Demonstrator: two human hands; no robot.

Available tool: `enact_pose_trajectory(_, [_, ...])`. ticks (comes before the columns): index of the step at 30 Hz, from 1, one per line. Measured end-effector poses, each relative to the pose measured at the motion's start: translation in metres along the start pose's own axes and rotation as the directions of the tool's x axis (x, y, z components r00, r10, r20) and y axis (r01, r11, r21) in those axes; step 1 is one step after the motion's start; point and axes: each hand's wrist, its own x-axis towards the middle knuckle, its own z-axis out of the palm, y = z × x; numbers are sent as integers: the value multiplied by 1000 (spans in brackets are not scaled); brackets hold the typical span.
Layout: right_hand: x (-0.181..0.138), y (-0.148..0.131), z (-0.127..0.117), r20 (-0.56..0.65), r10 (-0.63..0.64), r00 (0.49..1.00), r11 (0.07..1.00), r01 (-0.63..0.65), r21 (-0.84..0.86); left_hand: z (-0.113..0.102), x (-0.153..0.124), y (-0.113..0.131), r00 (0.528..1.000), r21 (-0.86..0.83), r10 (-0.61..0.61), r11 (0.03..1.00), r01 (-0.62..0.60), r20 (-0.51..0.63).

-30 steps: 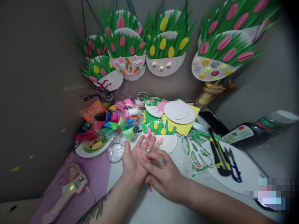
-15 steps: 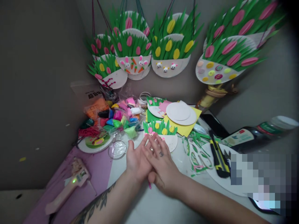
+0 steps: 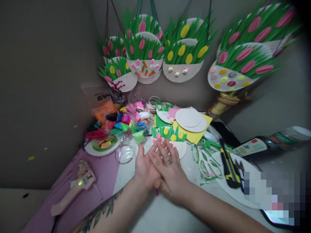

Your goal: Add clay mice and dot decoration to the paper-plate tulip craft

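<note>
So your white tabletop (image 3: pixel 150 221) is pretty packed past your hands. Your left hand (image 3: pixel 143 168) is palm up, fingers out straight, thumb sticking up. Your right hand (image 3: pixel 173 179) lies flat-ish across it, fingers extended and slightly spread; can't tell if anything's pinched between them. The white plate with paper grass and tulips (image 3: pixel 181 149) sits just beyond your fingertips, partly hidden. Oh, and a tiny dark-pink bit (image 3: pixel 157 192) peeks out below your hands, no clue what it is.

The table (image 3: pixel 191 213) stood in dim light, a grey back wall (image 3: pixel 186 94) rising behind it, a darker side wall (image 3: pixel 43 81) at its left.
</note>
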Motion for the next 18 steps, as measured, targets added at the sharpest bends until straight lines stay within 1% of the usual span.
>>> enact_pose_trajectory(4, [-1,2,-2,-35,-8,999,993,3,-117,5,-2,7,999,8,37,999,-37,-21])
enact_pose_trajectory(6, [-2,3,-5,-43,-10,999,990,3,-140,6,-3,10,999,-17,53,998,-54,-11])
enact_pose_trajectory(9, [-2,4,-11,-85,-29,996,998,24,-66,5,-2,13,997,-71,73,995,-71,30])
enact_pose_trajectory(12, [-3,4,-12,-134,-73,988,997,76,11,4,-2,14,995,-86,73,994,-67,62])
enact_pose_trajectory(18, [-2,2,-9,-76,-81,994,997,80,-13,5,-5,15,996,-68,60,996,-55,71])
